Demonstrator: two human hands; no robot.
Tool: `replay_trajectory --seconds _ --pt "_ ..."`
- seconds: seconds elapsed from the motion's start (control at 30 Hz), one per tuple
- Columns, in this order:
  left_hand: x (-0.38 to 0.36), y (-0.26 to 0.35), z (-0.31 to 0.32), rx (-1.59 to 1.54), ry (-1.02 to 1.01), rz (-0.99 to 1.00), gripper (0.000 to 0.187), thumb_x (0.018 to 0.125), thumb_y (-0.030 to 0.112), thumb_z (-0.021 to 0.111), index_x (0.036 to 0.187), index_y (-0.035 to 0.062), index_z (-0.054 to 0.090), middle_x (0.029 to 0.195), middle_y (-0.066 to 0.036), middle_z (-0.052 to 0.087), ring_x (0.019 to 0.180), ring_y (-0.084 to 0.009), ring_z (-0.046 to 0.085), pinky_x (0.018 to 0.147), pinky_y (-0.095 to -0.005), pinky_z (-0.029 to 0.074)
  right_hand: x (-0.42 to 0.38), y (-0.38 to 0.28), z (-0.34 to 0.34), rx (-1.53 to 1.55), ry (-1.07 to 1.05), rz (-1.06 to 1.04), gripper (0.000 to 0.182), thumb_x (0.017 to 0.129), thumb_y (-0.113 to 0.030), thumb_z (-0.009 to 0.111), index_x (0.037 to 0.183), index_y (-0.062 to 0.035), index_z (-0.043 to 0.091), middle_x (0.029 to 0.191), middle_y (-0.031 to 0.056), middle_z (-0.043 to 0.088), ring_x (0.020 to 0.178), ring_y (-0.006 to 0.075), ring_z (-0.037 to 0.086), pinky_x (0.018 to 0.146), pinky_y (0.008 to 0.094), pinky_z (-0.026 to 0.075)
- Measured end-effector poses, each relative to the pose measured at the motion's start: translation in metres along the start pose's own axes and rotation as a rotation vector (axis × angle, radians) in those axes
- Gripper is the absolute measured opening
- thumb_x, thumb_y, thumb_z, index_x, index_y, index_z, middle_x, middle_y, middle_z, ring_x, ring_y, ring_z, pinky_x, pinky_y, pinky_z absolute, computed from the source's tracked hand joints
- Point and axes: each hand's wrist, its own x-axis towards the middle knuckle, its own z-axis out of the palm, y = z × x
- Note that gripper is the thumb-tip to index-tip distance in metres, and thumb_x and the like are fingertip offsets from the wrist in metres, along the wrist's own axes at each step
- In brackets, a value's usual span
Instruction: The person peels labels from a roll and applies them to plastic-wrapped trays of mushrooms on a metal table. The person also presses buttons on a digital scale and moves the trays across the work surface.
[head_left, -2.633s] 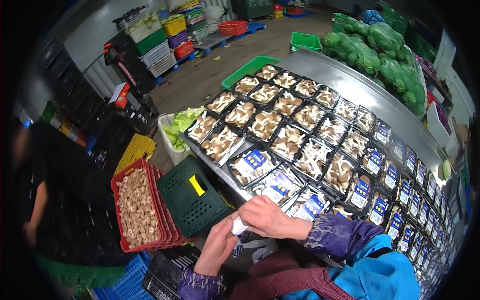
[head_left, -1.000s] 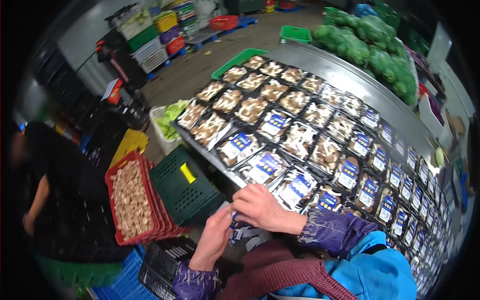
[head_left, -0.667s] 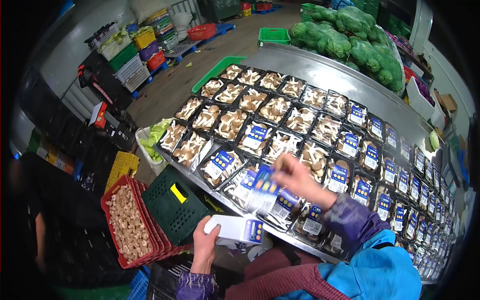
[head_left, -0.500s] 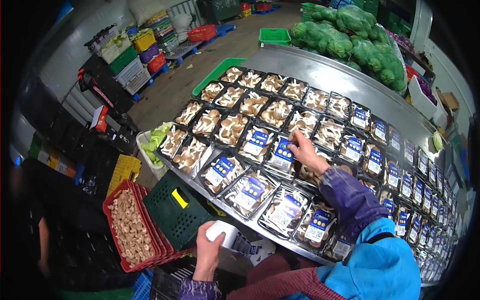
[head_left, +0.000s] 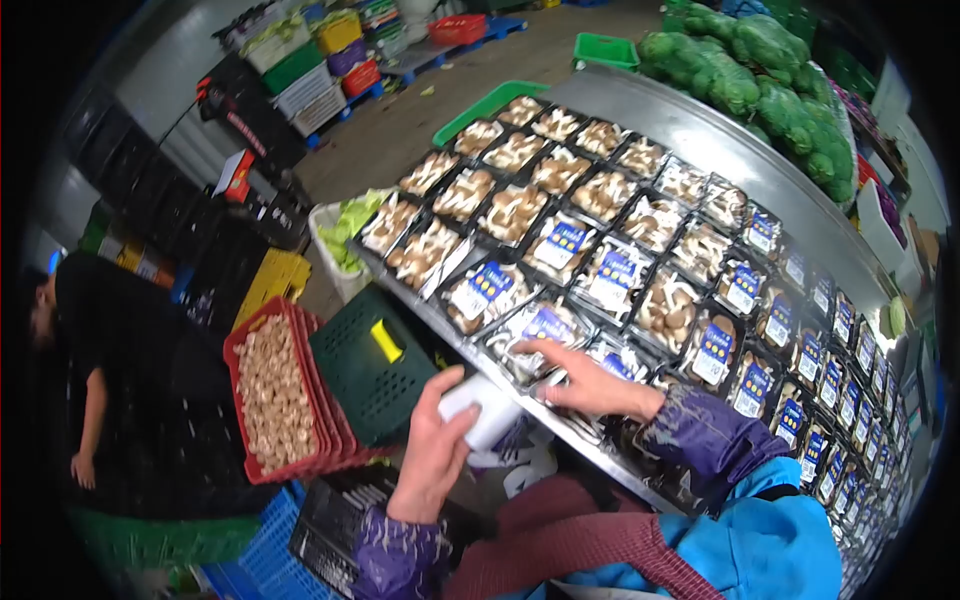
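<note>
1. My left hand [head_left: 435,440] is pinching a white roll [head_left: 480,412] between thumb and fingers, just below the centre of the frame, beside the edge of the metal table [head_left: 650,100].
2. My right hand [head_left: 595,385] is hanging with thumb and forefinger spread at a labelled mushroom tray [head_left: 545,325]; I cannot tell whether they are touching it.
3. Around it, other mushroom trays [head_left: 512,213] are lying in rows, running to lower right.
4. Left of centre, a dark green crate [head_left: 365,375] is sitting beside a red crate [head_left: 335,425] holding loose mushrooms [head_left: 275,395].
5. At upper right, netted green vegetables [head_left: 735,85] are lying heaped.
</note>
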Motion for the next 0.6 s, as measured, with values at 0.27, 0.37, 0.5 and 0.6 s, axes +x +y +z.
replay_trajectory --seconds 0.27,0.37,0.5,0.6 --pt "-0.017 -0.001 0.004 0.1 -0.095 0.146 0.035 0.093 0.009 0.043 0.128 0.0044 0.038 0.111 -0.009 0.053 0.102 -0.0167 0.053 0.087 -0.0304 0.045 -0.017 -0.056 0.053 0.629 0.029 0.259 0.026 0.082 -0.016 0.062 0.102 0.0007 0.06 0.088 0.0064 0.066 0.078 0.0086 0.059 0.072 0.0251 0.048" --pt "-0.021 -0.021 0.006 0.228 -0.135 0.107 0.03 0.094 0.012 0.044 0.122 0.0009 0.047 0.107 -0.007 0.057 0.098 -0.0126 0.055 0.083 -0.0273 0.046 -0.024 -0.06 0.05 0.031 0.266 0.181 0.028 0.072 -0.013 0.069 0.096 -0.0042 0.056 0.082 0.0105 0.061 0.075 0.0242 0.061 0.067 0.0305 0.048" --pt "-0.021 -0.021 0.01 0.127 -0.202 -0.107 0.032 0.093 0.011 0.043 0.121 -0.0039 0.047 0.11 -0.008 0.056 0.098 -0.0123 0.054 0.085 -0.0271 0.044 -0.025 -0.051 0.045 -0.502 0.343 -0.327 0.032 0.062 -0.015 0.07 0.09 -0.0091 0.055 0.09 0.0052 0.053 0.085 0.0234 0.053 0.071 0.0335 0.043" --pt "-0.016 -0.024 0.01 0.109 -0.227 -0.216 0.035 0.094 0.018 0.042 0.121 -0.0044 0.047 0.11 -0.008 0.056 0.102 -0.0126 0.053 0.085 -0.0279 0.044 -0.031 -0.043 0.042 -0.576 0.377 -0.413 0.029 0.064 -0.014 0.068 0.09 -0.0081 0.055 0.089 0.004 0.052 0.086 0.0203 0.052 0.074 0.0337 0.041"
